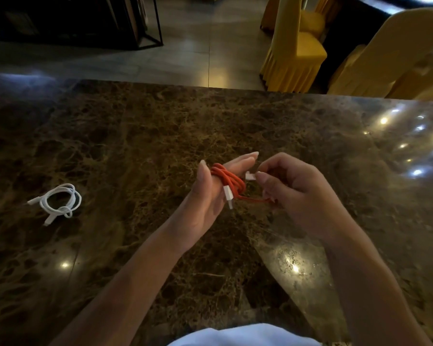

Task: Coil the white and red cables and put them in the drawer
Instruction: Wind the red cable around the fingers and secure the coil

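Single head-worn wide-angle view, looking forward and down from above the person's chest. Close on both grips: left hand (205, 196) and right hand (293, 191) sit mid-frame, forearms running in from the bottom edge. Beyond the grips the worktop (135, 136) fills most of the frame; past its far edge, floor and yellow-covered chairs (295, 53). Edges bend from lens distortion. No second view.

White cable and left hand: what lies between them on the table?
Head view: only bare table between white cable and left hand.
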Tool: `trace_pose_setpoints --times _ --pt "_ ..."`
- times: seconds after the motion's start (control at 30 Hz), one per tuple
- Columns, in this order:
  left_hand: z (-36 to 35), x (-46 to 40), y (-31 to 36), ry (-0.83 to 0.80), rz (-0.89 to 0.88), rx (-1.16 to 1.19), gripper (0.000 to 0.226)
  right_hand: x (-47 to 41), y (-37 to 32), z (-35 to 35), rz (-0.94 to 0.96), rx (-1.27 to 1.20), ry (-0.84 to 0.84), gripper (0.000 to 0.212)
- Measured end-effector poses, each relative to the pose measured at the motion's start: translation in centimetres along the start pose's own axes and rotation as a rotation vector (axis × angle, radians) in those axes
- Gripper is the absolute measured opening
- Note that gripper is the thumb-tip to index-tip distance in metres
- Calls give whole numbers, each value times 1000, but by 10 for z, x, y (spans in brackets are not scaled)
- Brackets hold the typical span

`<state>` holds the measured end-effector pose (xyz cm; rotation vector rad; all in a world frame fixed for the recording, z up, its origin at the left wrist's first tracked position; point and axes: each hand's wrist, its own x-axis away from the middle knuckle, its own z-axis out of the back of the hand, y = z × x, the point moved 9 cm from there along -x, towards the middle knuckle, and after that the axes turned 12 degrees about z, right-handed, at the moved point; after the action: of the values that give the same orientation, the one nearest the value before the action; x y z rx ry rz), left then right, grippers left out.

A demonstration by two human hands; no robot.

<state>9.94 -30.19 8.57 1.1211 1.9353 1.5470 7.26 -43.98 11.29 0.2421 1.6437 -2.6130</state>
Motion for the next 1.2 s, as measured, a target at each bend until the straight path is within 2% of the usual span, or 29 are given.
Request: trace_pose_setpoints --times 0.07,0.2,0.37,0.47,0.57,0.67,0.9,0.97,1.03,1.1,1.2 --pt "-4 -1 0 -29 28 28 121 -2 -4 -1 39 41 -61 7" --pt "-10 -3 2 -46 49 65 123 -6 -9 0 100 120 -75 6" --pt "-15 -1 0 -122 73 141 120 -7 -15 -18 83 -4 -286 15" --pt "-16 0 -3 -93 70 185 116 -7 -16 -24 75 -17 -352 23" --pt "-12 1 -3 -9 34 234 110 -6 -14 -20 15 -142 -245 14" --pt "-11 2 -3 29 24 234 110 -5 -10 -11 14 -91 -101 12" --pt "-16 7 -4 -64 32 389 112 -4 -15 -5 96 33 -91 17" --pt "-13 6 -2 -57 21 454 110 -4 -15 -6 108 -96 -58 15" --pt "-5 6 0 -42 8 527 111 -3 -9 -2 91 -281 42 20" --pt "1 6 1 -47 -8 589 111 -1 -3 1 93 -310 115 22" --pt "6 5 0 -46 -3 626 109 0 6 -4 48 -341 129 30"
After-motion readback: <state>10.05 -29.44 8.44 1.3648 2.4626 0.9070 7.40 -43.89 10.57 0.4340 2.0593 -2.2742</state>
